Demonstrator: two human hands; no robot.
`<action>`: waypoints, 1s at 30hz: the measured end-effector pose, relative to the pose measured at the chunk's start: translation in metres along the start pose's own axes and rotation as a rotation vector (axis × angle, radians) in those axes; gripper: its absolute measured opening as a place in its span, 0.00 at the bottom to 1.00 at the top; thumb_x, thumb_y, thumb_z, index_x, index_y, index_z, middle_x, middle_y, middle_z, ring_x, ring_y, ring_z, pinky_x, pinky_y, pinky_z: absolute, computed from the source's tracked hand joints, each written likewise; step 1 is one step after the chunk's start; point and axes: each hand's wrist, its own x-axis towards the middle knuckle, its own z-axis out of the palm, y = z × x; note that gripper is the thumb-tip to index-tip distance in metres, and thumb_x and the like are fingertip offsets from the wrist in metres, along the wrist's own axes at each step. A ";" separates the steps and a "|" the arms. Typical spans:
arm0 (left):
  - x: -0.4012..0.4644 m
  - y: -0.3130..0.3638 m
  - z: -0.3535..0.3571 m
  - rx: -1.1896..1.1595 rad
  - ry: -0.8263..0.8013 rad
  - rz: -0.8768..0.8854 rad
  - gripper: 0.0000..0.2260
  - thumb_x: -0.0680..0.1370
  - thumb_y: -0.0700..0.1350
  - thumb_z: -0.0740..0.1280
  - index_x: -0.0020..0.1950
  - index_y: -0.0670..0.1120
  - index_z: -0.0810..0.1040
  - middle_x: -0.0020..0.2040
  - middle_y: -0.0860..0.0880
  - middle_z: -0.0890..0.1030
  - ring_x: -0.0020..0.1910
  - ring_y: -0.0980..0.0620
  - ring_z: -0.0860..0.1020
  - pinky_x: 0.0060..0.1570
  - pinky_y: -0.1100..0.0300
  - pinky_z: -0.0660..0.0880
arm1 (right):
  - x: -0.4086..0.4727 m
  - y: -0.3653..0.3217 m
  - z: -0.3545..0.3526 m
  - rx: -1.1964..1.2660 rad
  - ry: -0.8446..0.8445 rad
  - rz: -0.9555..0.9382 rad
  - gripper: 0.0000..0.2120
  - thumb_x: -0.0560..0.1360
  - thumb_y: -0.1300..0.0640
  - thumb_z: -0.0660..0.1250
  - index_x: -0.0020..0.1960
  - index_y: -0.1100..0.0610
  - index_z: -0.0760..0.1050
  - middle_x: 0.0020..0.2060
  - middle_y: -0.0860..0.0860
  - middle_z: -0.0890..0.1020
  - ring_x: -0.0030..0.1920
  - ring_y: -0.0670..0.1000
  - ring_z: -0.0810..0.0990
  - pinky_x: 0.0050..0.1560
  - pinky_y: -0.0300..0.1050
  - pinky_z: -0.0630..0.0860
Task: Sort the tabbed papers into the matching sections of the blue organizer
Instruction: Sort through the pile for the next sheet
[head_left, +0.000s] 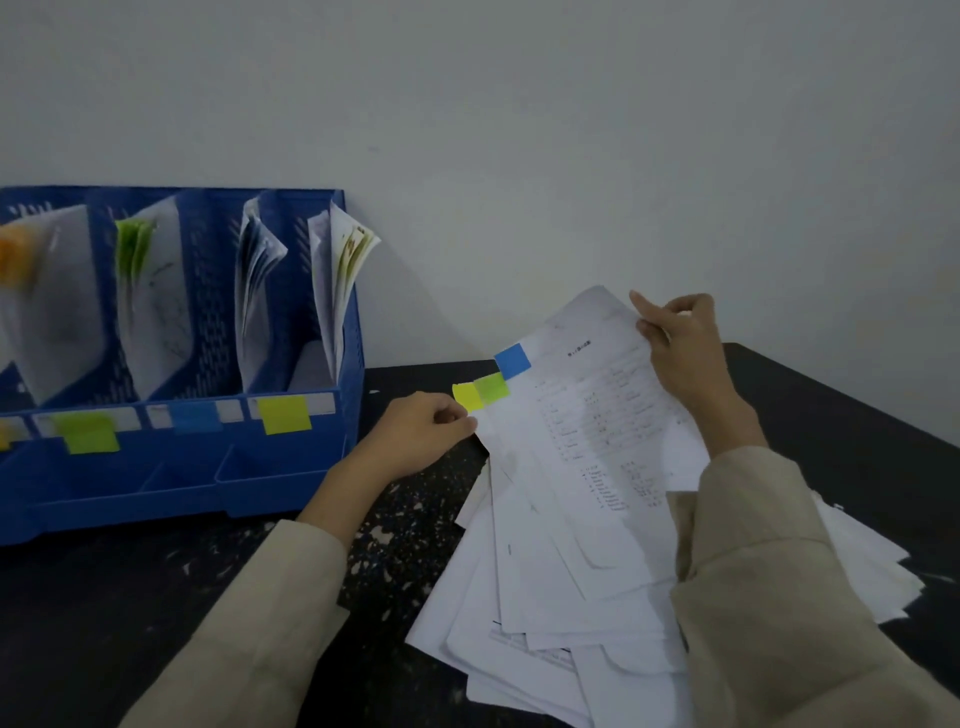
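Note:
The blue organizer (291, 467) stands at the left against the wall, its sections holding papers and marked on the front with orange, green (87, 432), blue (196, 415) and yellow (284, 413) labels. A fanned pile of white papers (545, 597) lies on the dark table at the right. My right hand (680, 343) grips the top edge of a printed sheet (597, 426) carrying a blue tab (512, 360). Below it stick out a green tab (491, 388) and a yellow tab (466, 396). My left hand (423, 431) pinches the left edge of a sheet just below the yellow tab.
The dark speckled table (395, 540) runs up to a plain white wall. Its right edge slants down past the paper pile. Beige sleeves cover both forearms at the bottom of the view.

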 end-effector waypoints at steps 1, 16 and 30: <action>0.000 0.000 0.001 0.005 -0.019 -0.006 0.13 0.78 0.52 0.64 0.60 0.48 0.79 0.56 0.51 0.79 0.54 0.55 0.74 0.50 0.63 0.66 | -0.001 0.001 0.003 -0.021 -0.025 0.010 0.18 0.80 0.62 0.59 0.70 0.55 0.69 0.52 0.55 0.65 0.51 0.54 0.69 0.59 0.40 0.68; -0.003 0.008 0.001 -0.279 0.012 0.037 0.23 0.78 0.50 0.65 0.71 0.49 0.64 0.61 0.54 0.72 0.59 0.57 0.70 0.57 0.63 0.65 | -0.002 -0.038 0.000 0.432 -0.016 0.084 0.12 0.82 0.58 0.55 0.41 0.60 0.68 0.32 0.50 0.69 0.33 0.48 0.66 0.35 0.39 0.63; -0.038 0.000 -0.107 -0.434 0.359 0.132 0.07 0.80 0.39 0.61 0.53 0.50 0.74 0.50 0.51 0.81 0.48 0.54 0.80 0.46 0.60 0.78 | -0.009 -0.114 0.009 0.728 -0.213 0.046 0.08 0.81 0.59 0.57 0.56 0.56 0.73 0.47 0.47 0.80 0.46 0.48 0.79 0.44 0.44 0.77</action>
